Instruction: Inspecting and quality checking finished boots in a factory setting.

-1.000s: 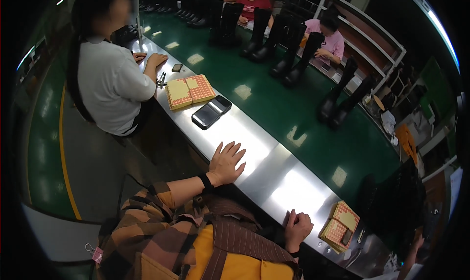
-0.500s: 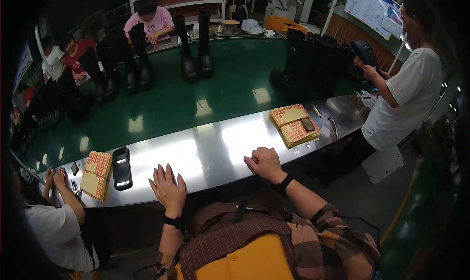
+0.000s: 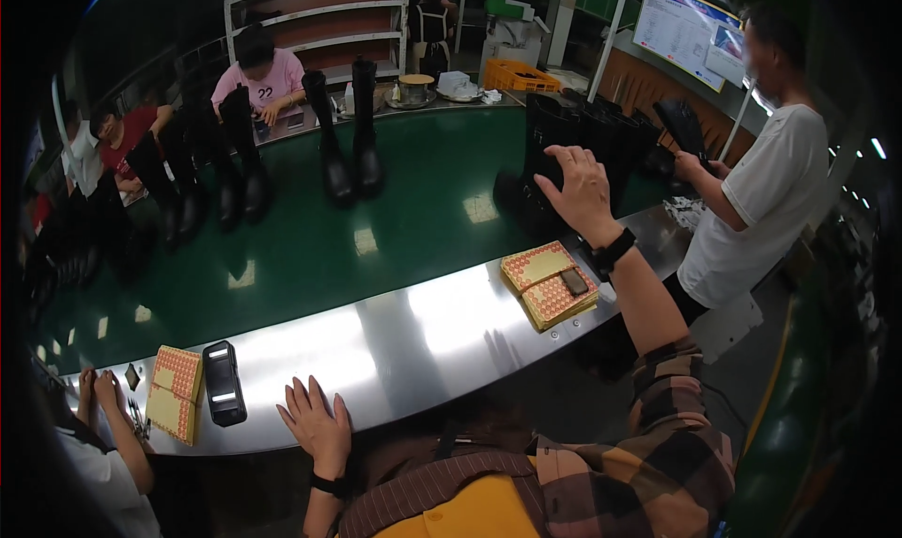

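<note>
Two hands are in view, well apart; the right hand (image 3: 581,188) is raised and stretched forward with fingers spread, laid on the upper part of a tall black boot (image 3: 543,157) that stands upright on the green conveyor belt (image 3: 404,233), among other dark boots at the belt's right end; whether the fingers have closed on the shaft cannot be told, as the palm faces away. The left hand (image 3: 315,423) lies flat and open on the near edge of the steel desk (image 3: 376,336), holding nothing. A patterned orange box (image 3: 548,282) with a small dark item on top sits on the desk just below the right forearm; a black handheld device (image 3: 223,383) and a second orange box (image 3: 176,392) lie toward the left.

Judgement: the step in hand appears to be the reach for the boot, with the grasp not confirmed; the next move calls for a firm closing about the shaft and a lift that clears the neighbouring boots and the box beneath.
</note>
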A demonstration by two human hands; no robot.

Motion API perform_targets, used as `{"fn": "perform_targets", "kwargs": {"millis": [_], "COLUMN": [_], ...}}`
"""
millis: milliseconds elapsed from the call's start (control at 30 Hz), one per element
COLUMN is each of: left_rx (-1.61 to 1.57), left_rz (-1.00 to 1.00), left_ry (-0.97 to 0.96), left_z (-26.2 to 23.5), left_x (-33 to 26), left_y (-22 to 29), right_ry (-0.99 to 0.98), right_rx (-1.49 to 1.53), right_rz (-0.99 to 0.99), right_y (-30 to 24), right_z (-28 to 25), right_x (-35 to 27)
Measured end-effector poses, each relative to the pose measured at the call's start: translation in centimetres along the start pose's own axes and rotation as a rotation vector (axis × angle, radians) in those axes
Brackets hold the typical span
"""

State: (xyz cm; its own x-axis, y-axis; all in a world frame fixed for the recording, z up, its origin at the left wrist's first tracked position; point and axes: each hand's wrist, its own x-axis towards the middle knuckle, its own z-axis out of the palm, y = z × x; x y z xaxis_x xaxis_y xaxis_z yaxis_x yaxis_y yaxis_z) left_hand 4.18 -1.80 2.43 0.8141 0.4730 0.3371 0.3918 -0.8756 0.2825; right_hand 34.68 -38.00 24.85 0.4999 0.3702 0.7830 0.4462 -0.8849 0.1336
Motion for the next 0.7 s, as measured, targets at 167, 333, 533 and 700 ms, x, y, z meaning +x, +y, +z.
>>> {"fn": "perform_targets", "kwargs": {"millis": [167,333,533,700], "left_rx": [0.022,0.038,0.065,0.071], "left_rz": [-0.018,-0.003,-0.023,-0.033], "left_ry": [-0.014,0.040,0.014,-0.002], "left_z": [-0.2,-0.1,-0.2,-0.2], "left_x": [0.2,0.5,1.0,1.1], "left_y": [0.3,0.6,1.0,1.0], "right_ry": [-0.122,-0.549,-0.905,-0.842], "right_rx": [-0.215,-0.033,-0.081,-0.141], "right_rz": [0.172,0.515,0.461,0.443], "right_y": [6.7,14.0,17.8,17.1], "right_z": [4.6,5.4,5.5,7.6], "right_x": [6.3,10.5,12.9,13.0]}}
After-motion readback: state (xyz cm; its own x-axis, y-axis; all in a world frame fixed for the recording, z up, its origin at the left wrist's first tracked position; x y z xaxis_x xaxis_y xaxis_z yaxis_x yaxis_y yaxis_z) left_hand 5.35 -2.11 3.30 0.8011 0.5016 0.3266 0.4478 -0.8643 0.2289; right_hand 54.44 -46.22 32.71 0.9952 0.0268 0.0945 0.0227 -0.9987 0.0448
